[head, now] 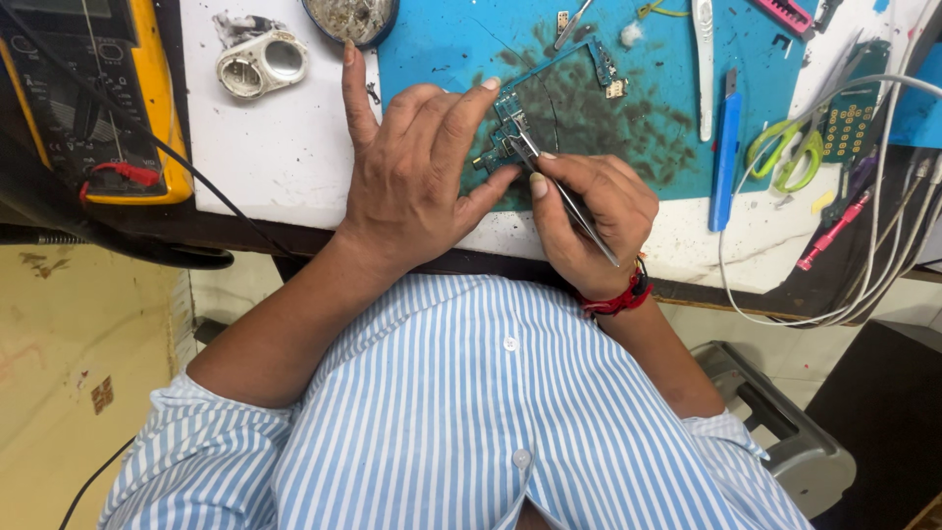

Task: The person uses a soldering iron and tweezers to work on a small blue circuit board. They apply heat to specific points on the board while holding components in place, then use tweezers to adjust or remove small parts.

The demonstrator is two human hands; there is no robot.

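Observation:
A small blue-green circuit board (549, 83) lies on a stained blue work mat (667, 108). My left hand (417, 182) presses down on the board's near end with thumb and fingers, the index finger raised. In my right hand (594, 221) I grip metal tweezers (564, 196), whose tips touch the board just beside my left fingertips. A red thread band circles my right wrist.
A yellow multimeter (93, 93) with red probe lead sits at the left. Also here: a white ring-shaped part (260, 64), a round tin (350, 18), a blue knife (726, 147), a white spudger (704, 64), green-handled scissors (790, 157), another circuit board (852, 113), white cables (883, 255).

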